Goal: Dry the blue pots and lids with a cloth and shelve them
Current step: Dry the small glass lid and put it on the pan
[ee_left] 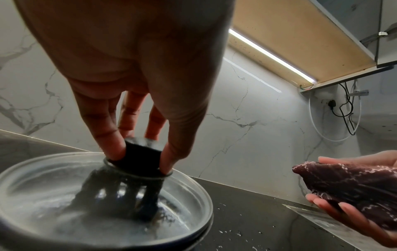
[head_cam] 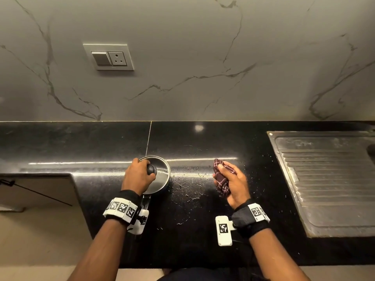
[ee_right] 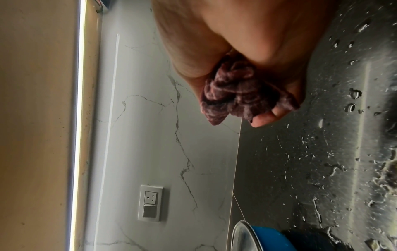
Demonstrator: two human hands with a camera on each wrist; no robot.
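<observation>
A blue pot [ee_right: 266,237] stands on the black counter [head_cam: 203,230] with a glass lid [head_cam: 162,173] lying on it. My left hand [head_cam: 140,175] pinches the lid's black knob [head_cam: 151,169] from above; in the left wrist view the fingers [ee_left: 107,135] clasp the knob [ee_left: 142,158] over the lid [ee_left: 64,203]. To the right, above the wet counter, my right hand [head_cam: 233,183] grips a bunched dark red patterned cloth [head_cam: 222,179]. The cloth [ee_right: 240,95] fills the palm in the right wrist view. The pot's long handle [head_cam: 145,201] is mostly hidden under my left wrist.
Water drops [head_cam: 188,185] dot the counter between my hands. A steel sink drainboard [head_cam: 328,179] lies at the right. A switch and socket plate [head_cam: 109,57] is on the marble wall. The counter steps back at the left [head_cam: 71,175]. A lit cabinet underside [ee_left: 290,47] hangs overhead.
</observation>
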